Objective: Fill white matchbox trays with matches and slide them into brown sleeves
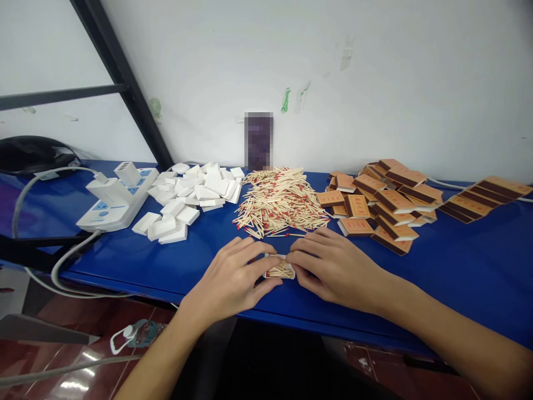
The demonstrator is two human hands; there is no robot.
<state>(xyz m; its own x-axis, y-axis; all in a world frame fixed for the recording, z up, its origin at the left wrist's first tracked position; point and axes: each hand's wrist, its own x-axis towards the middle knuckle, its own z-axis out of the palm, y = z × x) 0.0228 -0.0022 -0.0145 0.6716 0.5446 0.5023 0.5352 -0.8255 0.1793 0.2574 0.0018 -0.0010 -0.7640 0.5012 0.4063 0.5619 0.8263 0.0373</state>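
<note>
Left hand is clamped around the left end of a small white tray, thumb at the near edge. Right hand has fingertips at the right end; can't tell if they pinch it. Tray sits on the blue table, matches inside, just in front of the loose match pile. White trays left, matchbox sleeves right.

Straight beyond the left fingers and right fingers, the match heap blocks a low pass; white trays stand ahead-left, orange sleeves ahead-right; blue tabletop lies free outward of both (only a thin strip before the heap); between the fingertips a tray of matches fills the gap
</note>
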